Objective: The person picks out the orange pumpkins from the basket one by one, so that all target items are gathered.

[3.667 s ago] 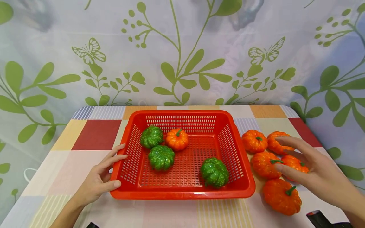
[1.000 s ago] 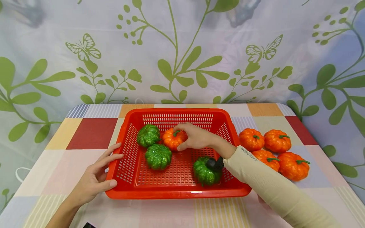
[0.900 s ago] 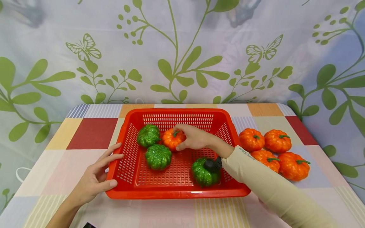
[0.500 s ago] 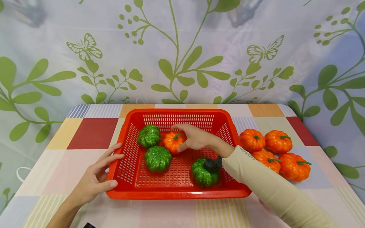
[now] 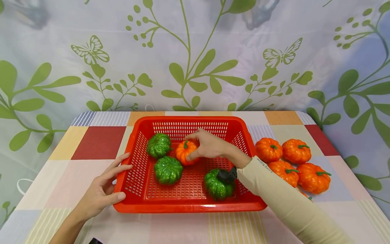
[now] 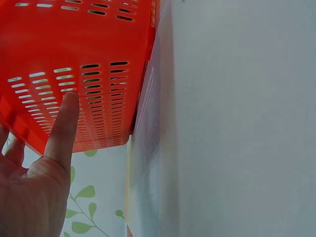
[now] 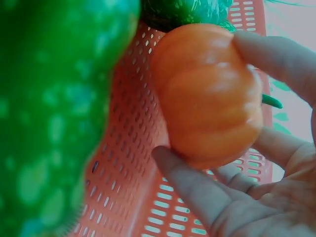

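Observation:
A red perforated plastic basket [image 5: 195, 206] stands on the table. My left hand [image 5: 99, 193] grips its left side, fingers over the rim; the left wrist view shows one digit along the outer wall. Inside the basket, my right hand [image 5: 210, 145] holds a small orange pumpkin [image 5: 183, 154] between thumb and fingers. In the right wrist view the fingers surround this pumpkin [image 7: 207, 94], its green stem pointing right. Two speckled green pumpkins, one farther back [image 5: 158, 145] and one nearer [image 5: 168, 170], lie left of it. Another green pumpkin [image 5: 217, 186] sits under my right wrist.
Several orange pumpkins [image 5: 296, 150] are grouped on the table right of the basket, one mostly hidden by my right sleeve [image 5: 283, 193]. A checked cloth [image 5: 100, 142] covers the table. Behind it hangs a leaf-patterned curtain [image 5: 115, 67].
My right hand has come from the orange pumpkins at the right into the basket and taken hold of the orange pumpkin there. That pumpkin has shifted slightly right. My left hand stays put.

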Demonstrator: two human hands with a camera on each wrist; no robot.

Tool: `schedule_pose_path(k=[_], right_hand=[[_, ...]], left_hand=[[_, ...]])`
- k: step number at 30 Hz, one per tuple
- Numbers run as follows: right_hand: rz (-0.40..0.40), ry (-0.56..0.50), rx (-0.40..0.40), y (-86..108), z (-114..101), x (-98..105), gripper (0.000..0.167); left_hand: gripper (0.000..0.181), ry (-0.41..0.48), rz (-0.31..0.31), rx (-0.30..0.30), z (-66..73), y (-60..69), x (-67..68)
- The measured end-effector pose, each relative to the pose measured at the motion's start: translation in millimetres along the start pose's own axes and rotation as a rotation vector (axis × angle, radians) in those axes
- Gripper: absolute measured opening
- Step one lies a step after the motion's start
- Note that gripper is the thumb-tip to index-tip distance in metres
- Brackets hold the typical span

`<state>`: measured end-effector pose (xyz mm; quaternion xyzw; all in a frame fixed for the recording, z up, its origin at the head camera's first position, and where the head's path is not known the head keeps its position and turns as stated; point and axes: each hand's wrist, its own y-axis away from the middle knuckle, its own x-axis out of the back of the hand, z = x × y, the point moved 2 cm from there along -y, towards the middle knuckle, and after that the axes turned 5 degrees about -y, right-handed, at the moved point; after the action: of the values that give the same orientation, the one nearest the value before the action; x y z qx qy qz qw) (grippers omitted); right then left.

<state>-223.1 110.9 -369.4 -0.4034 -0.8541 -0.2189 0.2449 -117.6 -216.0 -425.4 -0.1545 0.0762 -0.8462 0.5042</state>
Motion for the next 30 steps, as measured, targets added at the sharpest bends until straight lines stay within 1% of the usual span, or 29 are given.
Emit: schedule_pose_path(k=[5,9,11,17,20,24,27,30], right_hand=[[0.017,-0.038,0.029,4.2,-5.8,2.4,0.06],[0.025,-0.058,0.062,8.1,-10.2,5.4,0.059],[0.043,-0.063,0.088,10.6,-13.4,7.4,0.059],[0.083,-0.109,0.139,19.5,-21.3,10.9,0.058],[0.094,-0.124,0.147,25.4,-24.9,11.6,0.06],[0.11,-0.098,0.146,34.8,-30.8,11.2,0.064],[0.122,-0.073,0.135,42.9,-35.9,11.3,0.062],[0.13,-0.075,0.129,50.9,-40.2,12.8,0.06]], left_hand=[[0.061,-0.004,0.0,-0.01,-0.6,0.3,-0.8],[0.062,-0.02,0.012,0.008,-0.4,-0.4,-0.9],[0.062,-0.023,0.014,0.013,-0.2,-0.6,-0.6],[0.061,-0.01,0.006,-0.009,-0.2,-0.5,0.2],[0.061,-0.003,0.006,-0.016,-0.3,-0.8,0.0],[0.06,0.012,0.0,-0.029,0.1,0.2,-0.9],[0.06,0.015,0.001,-0.031,0.6,0.9,-1.0],[0.061,0.007,0.004,-0.026,0.6,0.5,-0.7]])
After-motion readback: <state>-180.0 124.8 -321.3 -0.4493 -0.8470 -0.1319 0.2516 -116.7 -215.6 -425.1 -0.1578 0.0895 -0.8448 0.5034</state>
